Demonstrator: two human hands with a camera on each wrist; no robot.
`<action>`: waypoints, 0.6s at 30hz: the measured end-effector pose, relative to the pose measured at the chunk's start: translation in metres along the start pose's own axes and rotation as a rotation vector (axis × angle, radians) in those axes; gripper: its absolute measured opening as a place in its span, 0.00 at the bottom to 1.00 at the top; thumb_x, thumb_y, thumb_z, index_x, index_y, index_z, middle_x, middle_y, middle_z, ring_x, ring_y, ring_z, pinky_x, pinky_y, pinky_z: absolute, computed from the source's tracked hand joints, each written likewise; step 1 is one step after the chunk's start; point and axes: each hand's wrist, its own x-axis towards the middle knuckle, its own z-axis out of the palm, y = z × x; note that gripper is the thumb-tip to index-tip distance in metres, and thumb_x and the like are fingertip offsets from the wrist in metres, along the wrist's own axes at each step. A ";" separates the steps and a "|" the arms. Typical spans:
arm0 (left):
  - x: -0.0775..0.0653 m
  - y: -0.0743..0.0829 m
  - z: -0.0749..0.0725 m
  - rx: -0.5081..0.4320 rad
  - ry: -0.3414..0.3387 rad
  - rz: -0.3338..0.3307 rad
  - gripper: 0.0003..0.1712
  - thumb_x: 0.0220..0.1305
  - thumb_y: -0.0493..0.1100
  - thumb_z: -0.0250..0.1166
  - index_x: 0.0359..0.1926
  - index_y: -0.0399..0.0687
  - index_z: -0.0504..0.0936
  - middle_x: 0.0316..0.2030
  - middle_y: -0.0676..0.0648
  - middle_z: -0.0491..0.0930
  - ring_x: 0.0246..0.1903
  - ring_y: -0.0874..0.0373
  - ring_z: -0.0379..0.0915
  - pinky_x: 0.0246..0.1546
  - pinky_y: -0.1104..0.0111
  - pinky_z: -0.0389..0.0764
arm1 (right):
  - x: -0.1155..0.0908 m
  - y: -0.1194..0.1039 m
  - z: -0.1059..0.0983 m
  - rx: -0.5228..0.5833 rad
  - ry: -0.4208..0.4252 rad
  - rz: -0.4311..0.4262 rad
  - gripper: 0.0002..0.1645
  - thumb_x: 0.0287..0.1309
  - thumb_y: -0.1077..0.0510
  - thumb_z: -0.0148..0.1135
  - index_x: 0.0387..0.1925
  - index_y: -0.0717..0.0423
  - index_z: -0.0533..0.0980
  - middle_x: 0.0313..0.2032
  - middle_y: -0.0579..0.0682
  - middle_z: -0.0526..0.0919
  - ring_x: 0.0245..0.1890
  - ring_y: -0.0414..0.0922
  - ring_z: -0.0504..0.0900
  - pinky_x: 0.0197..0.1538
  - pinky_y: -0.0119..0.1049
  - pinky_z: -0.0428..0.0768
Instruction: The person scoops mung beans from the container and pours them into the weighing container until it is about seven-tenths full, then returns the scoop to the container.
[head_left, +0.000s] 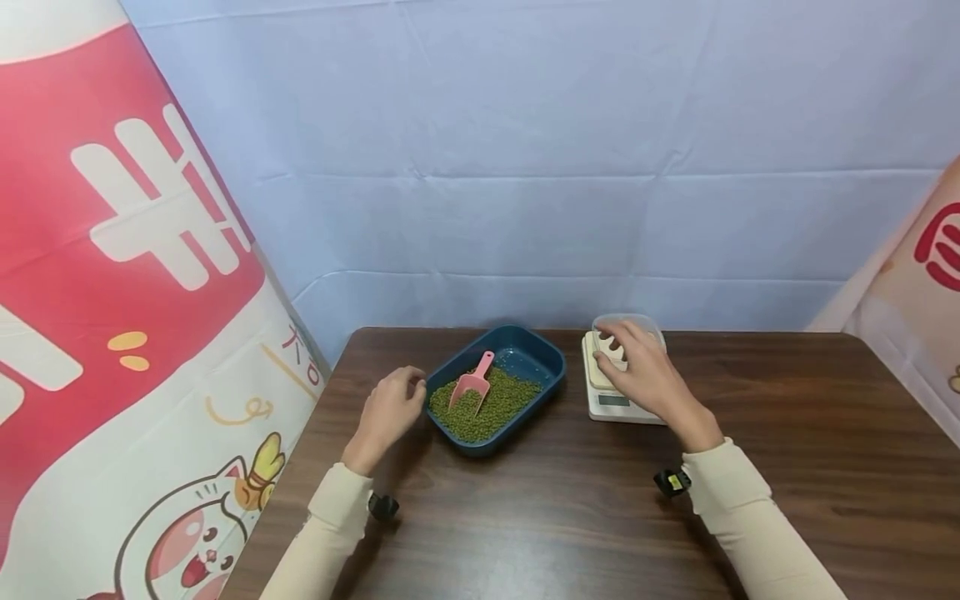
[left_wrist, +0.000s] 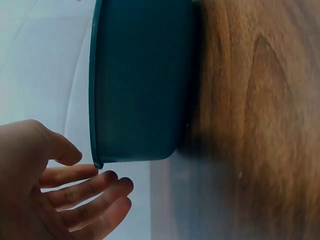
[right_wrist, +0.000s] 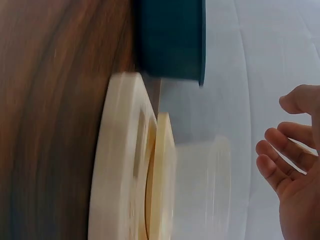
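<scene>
A dark blue tub (head_left: 480, 448) holds green beans (head_left: 513, 392) with a pink scoop (head_left: 471, 385) stuck in them, handle up. At the tub's left rim is my left hand (head_left: 392, 408), fingers loosely bent; in the left wrist view its fingertips lie right at the rim's corner. My right hand (head_left: 648, 372) hovers over a white kitchen scale (head_left: 617, 412), thumb and fingers spread apart with nothing between them. Behind that hand a clear plastic container (right_wrist: 200, 190) shows beside the scale's cream platform (right_wrist: 162, 185); my hand partly hides both in the head view.
Everything stands on a dark brown wooden table (head_left: 517, 525), toward its far edge. A pale blue cloth (head_left: 480, 183) hangs behind the table, and a printed red and white cloth (head_left: 112, 250) hangs at the left. Each wrist wears a small black camera.
</scene>
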 end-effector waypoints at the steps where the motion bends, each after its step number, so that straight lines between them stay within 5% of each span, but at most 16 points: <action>1: -0.001 0.001 0.001 -0.009 -0.002 -0.009 0.13 0.69 0.46 0.56 0.49 0.48 0.81 0.40 0.52 0.80 0.31 0.62 0.76 0.27 0.63 0.79 | 0.001 -0.002 0.003 0.003 -0.005 -0.009 0.27 0.61 0.54 0.61 0.61 0.54 0.71 0.48 0.53 0.76 0.41 0.48 0.76 0.38 0.45 0.78; 11: -0.006 0.002 0.012 -0.086 0.029 -0.079 0.14 0.68 0.45 0.57 0.50 0.45 0.79 0.35 0.53 0.79 0.29 0.62 0.76 0.27 0.62 0.80 | 0.010 -0.015 0.035 0.027 -0.100 -0.046 0.23 0.64 0.56 0.59 0.60 0.56 0.71 0.50 0.52 0.75 0.40 0.45 0.75 0.36 0.42 0.78; 18: -0.009 0.003 0.021 -0.070 0.031 -0.122 0.18 0.68 0.45 0.56 0.54 0.41 0.77 0.30 0.51 0.76 0.21 0.59 0.70 0.22 0.64 0.74 | 0.013 -0.019 0.049 0.017 -0.169 -0.011 0.25 0.63 0.57 0.61 0.60 0.60 0.71 0.53 0.54 0.72 0.46 0.47 0.73 0.45 0.47 0.78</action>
